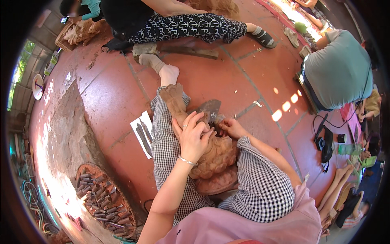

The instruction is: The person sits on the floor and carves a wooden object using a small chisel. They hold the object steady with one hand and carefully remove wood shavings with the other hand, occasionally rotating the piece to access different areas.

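Note:
A reddish-brown wood carving [215,158] with rounded, lobed relief rests between my legs, its narrower end [174,97] pointing away over my left shin. My left hand [193,136], with a ring and a bracelet, lies across its upper part, fingers bent and gripping the wood. On the carving's right side my right hand [232,128] has its fingers curled close to a dark hollow; its fingertips are partly hidden, and what they pinch does not show clearly. Just beyond both hands sits a dark grey sheet [210,108] with pale marks, apparently sandpaper.
Left of my leg, a white paper [142,134] carries dark strips. A basket of carving tools [106,201] stands at lower left beside a long slab [67,130]. A person in patterned trousers [187,28] sits ahead; another person's back [339,69] is at right. A wooden bar [189,52] lies ahead.

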